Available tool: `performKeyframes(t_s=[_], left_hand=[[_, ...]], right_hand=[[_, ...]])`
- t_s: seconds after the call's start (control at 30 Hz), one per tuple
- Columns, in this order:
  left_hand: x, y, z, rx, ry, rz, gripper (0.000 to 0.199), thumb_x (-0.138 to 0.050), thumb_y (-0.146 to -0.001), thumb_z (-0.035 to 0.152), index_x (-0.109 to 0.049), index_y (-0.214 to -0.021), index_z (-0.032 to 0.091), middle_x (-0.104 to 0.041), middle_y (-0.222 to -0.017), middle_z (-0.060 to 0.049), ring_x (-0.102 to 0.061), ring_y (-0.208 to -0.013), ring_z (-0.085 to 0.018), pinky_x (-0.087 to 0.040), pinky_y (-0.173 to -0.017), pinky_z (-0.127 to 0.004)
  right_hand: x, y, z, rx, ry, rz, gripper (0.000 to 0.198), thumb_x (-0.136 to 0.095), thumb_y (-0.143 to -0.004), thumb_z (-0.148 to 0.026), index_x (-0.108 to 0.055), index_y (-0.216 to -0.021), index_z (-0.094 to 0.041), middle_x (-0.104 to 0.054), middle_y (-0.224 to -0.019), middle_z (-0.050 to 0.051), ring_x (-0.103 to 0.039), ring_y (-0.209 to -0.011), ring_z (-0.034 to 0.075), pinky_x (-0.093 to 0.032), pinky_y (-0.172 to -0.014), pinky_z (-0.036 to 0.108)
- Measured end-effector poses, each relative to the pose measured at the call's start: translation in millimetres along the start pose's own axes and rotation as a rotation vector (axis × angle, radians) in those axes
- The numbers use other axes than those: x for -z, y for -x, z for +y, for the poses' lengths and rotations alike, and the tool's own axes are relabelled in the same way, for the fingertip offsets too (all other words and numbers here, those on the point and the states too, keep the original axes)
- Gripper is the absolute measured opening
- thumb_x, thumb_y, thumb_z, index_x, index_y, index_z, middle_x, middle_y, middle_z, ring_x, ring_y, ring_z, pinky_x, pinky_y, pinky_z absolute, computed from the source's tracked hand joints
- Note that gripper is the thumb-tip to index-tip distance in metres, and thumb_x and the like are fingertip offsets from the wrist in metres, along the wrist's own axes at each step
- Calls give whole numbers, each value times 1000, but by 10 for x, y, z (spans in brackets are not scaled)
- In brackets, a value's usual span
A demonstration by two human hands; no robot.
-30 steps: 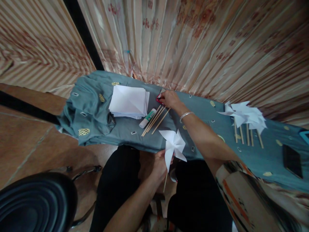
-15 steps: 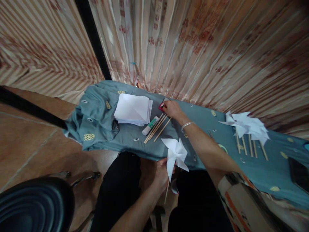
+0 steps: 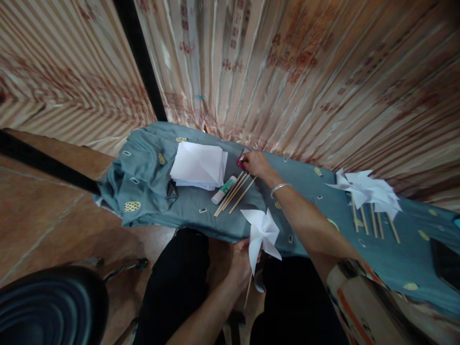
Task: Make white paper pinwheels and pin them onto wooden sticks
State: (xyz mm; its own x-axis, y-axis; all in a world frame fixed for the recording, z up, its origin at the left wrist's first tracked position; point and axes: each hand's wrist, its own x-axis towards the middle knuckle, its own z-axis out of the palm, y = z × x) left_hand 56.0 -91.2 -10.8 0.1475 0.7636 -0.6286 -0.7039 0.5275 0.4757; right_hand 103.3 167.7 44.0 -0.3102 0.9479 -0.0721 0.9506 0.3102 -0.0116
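Observation:
My left hand (image 3: 241, 258) is closed around a white paper pinwheel (image 3: 263, 231), whose thin wooden stick (image 3: 247, 290) points down between my knees. Over the table's far side, my right hand (image 3: 257, 164) has its fingertips pinched together at a small red box (image 3: 240, 161); whatever they grip is too small to make out. Several loose wooden sticks (image 3: 233, 194) lie just in front of that hand. Beside them rests a glue stick (image 3: 223, 190) with a green label and white cap. A stack of white paper (image 3: 197, 164) sits to the left.
Several finished pinwheels (image 3: 370, 188) lie in a pile on the right part of the cloth-covered table (image 3: 201, 225). A dark flat object (image 3: 444, 261) is at the right edge. A black stool (image 3: 53, 306) stands lower left, and a curtain (image 3: 251, 72) hangs behind the table.
My right fingers have shifted slightly on the red box, and more of the box shows now. The left hand holds the pinwheel in nearly the same place.

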Motion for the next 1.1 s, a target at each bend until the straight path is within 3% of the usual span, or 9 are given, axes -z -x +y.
performKeyframes(t_s=[0.37, 0.7, 1.1], left_hand=[[46, -7, -37, -12, -12, -6, 28, -83, -47, 30, -61, -52, 13, -45, -43, 5, -33, -43, -4, -20, -48, -22], [29, -44, -48, 4, -33, 27, 27, -85, -46, 28, -64, -51, 12, -50, -43, 2, -36, -42, -4, -19, -46, -21], [31, -28, -35, 16, -61, 24, 29, -85, -51, 34, -67, -52, 12, -47, -41, 2, -34, -40, -4, -19, -46, -21]], right_hand=[[-67, 34, 154, -46, -103, 116, 36, -39, -95, -16, -70, -114, -14, -75, -110, 12, -69, -103, 24, -50, -88, 31], [-29, 54, 130, 35, -78, 40, 28, -54, -89, -14, -73, -109, -16, -76, -109, 12, -69, -102, 24, -48, -86, 30], [-26, -48, 95, 0, -125, 39, 25, -56, -84, -11, -75, -99, -17, -77, -104, 11, -70, -102, 24, -49, -85, 29]])
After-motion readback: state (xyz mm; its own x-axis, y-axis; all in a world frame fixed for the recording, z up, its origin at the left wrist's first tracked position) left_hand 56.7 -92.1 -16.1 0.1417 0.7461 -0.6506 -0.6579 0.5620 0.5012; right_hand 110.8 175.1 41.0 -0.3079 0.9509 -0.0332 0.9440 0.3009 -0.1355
